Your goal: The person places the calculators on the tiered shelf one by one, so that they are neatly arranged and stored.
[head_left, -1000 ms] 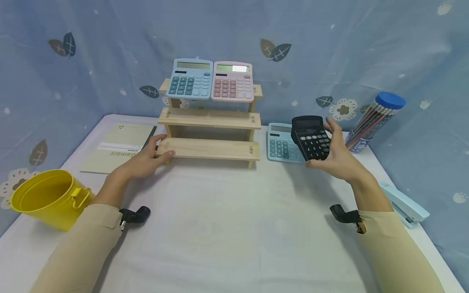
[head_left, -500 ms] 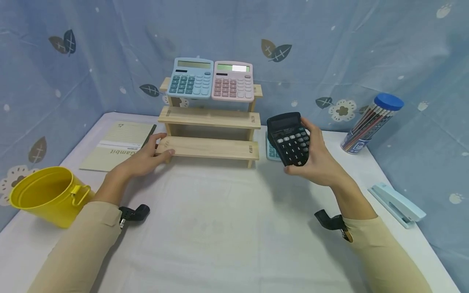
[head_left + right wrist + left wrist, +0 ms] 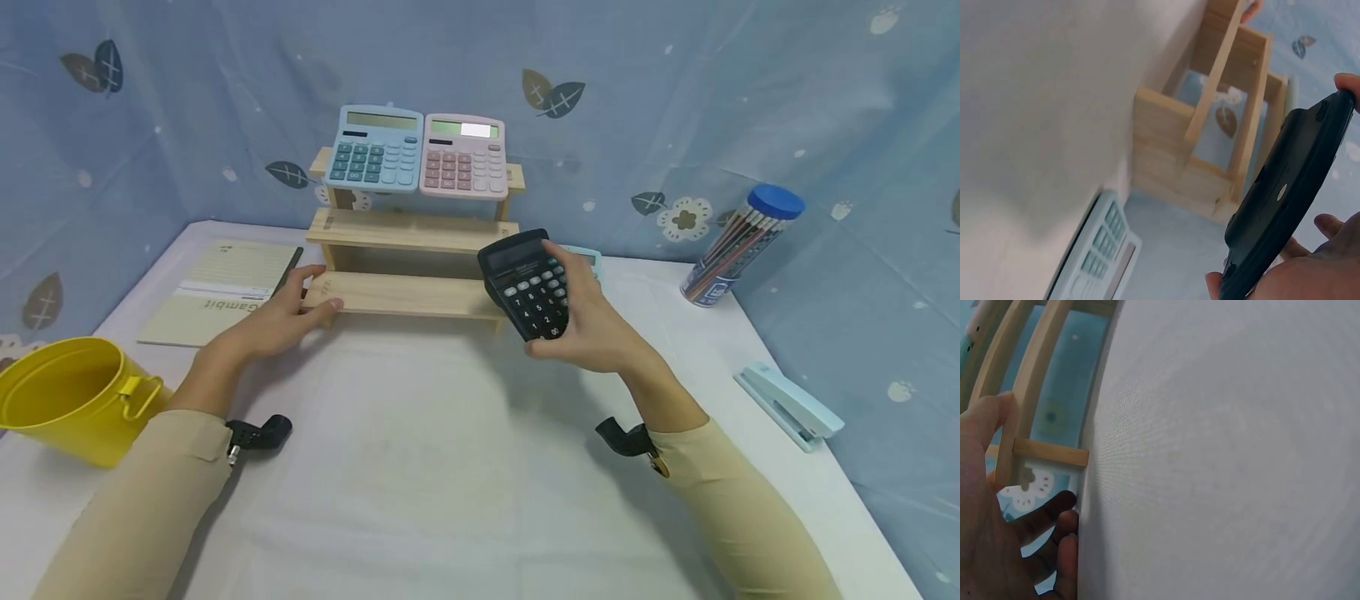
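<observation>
My right hand (image 3: pixel 592 321) holds a black calculator (image 3: pixel 525 287) by its edges, raised over the table at the right end of a three-tier wooden display rack (image 3: pixel 405 293). The right wrist view shows the calculator's dark back (image 3: pixel 1291 181), tilted. At the rack's lowest board my left hand (image 3: pixel 273 321) grips the left end, its thumb (image 3: pixel 994 412) against the board and the other fingers down beside it. A blue calculator (image 3: pixel 375 150) and a pink calculator (image 3: pixel 463 158) lean side by side on the top tier. Another light blue calculator (image 3: pixel 1100 250) lies right of the rack, mostly hidden in the head view.
Left of the rack lies a notebook (image 3: pixel 217 292) with a dark pen beside it. A yellow bucket (image 3: pixel 90 400) stands at the left edge. To the right are a blue-lidded tube of pencils (image 3: pixel 738 250) and a light blue stapler (image 3: pixel 791 404). Patterned blue cloth backs the table.
My right hand has carried the black calculator leftward, from above the light blue calculator to the rack's right end. The left hand keeps its place on the rack. The head view has shifted slightly.
</observation>
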A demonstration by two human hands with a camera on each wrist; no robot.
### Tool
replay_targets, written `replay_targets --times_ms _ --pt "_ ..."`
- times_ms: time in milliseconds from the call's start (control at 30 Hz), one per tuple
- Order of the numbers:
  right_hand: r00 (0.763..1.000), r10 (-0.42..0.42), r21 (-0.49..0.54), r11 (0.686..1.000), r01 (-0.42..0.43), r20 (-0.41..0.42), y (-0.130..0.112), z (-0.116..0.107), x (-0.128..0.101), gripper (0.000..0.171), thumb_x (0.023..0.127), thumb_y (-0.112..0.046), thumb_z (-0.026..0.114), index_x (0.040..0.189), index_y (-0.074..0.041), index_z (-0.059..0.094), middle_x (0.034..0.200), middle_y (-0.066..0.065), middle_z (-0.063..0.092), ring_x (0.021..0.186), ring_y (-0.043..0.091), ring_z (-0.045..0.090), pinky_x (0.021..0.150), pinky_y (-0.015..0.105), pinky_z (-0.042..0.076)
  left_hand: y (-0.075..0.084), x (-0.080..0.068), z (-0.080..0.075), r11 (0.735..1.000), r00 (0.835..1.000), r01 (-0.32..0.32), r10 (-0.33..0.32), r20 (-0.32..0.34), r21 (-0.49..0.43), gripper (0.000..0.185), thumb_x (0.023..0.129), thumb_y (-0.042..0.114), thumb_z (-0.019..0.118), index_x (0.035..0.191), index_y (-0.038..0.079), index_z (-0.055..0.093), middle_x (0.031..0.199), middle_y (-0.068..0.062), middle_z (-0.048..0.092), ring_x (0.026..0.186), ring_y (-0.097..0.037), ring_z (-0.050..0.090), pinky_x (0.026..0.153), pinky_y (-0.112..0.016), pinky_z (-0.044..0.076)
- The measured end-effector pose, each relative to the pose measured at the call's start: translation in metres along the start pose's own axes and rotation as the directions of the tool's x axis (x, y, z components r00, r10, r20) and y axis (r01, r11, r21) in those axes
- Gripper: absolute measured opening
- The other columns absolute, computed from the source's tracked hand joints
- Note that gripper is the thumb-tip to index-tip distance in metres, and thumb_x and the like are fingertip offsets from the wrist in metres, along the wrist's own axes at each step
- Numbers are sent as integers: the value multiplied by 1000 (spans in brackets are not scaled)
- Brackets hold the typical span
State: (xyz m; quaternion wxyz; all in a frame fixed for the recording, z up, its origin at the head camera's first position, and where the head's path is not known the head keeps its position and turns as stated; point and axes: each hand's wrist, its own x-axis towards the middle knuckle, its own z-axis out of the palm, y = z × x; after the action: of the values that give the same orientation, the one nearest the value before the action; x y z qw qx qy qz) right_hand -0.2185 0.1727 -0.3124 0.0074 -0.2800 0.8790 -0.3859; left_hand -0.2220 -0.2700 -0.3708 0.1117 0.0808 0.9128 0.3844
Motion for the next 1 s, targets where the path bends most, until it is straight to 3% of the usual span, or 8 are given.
replay_targets --times_ms 300,600,833,1000 --pt "999 -47 -82 995 49 25 -19 11 23 122 66 -27 87 164 -22 13 155 17 25 131 32 33 102 57 40 0 0 0 1000 1000 1 -1 -9 3 90 105 53 49 164 14 -7 158 -39 23 145 -53 31 115 -69 25" --pt "998 -26 -129 991 32 52 -34 18 47 115 66 -30 84 162 -23 21 162 14 22 131 36 33 97 55 44 -2 1 2 1000 1000 4 -4 -12 -4 90 105 53 49 164 14 -7 158 -39 24 145 -53 32 115 -69 26" --pt "998 27 -194 981 -16 57 -44 24 60 114 68 -37 84 163 -28 21 165 10 21 133 38 35 101 57 37 -3 -4 4 1000 1000 11 -11 -9 -8 90 105 53 48 164 14 -7 157 -40 23 145 -55 31 113 -70 26" --pt "996 75 -242 968 -61 47 -57 28 72 110 67 -38 82 162 -25 27 169 7 13 137 43 30 103 63 30 1 -3 2 1000 1000 3 -3 -15 -7 89 105 53 48 164 13 -6 157 -40 24 145 -53 32 115 -68 26"
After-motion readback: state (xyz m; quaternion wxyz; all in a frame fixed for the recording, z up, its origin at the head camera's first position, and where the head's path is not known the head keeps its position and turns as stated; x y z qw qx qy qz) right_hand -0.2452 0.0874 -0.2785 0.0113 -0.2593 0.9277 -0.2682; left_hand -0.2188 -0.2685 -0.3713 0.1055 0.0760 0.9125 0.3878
